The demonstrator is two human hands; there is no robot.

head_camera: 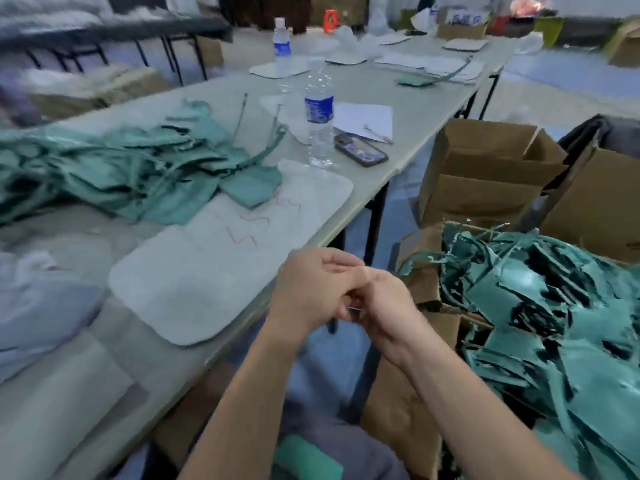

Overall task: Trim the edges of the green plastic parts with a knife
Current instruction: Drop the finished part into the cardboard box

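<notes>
My left hand (311,289) and my right hand (384,299) meet just off the table's near edge, fingers curled against each other. Between them shows a thin metallic sliver, apparently the small knife (353,309); most of it is hidden by the fingers. A heap of green plastic parts (114,174) lies on the table to the left. Another green piece (304,459) rests on my lap. On my right, a cardboard box (422,282) overflows with green plastic pieces (554,323). Neither hand touches a green part.
A white cutting mat (221,258) with red scribbles lies on the table (377,178) before me. Behind it stand a water bottle (318,116) and a phone (360,150). Open cardboard boxes (485,174) crowd the floor on the right.
</notes>
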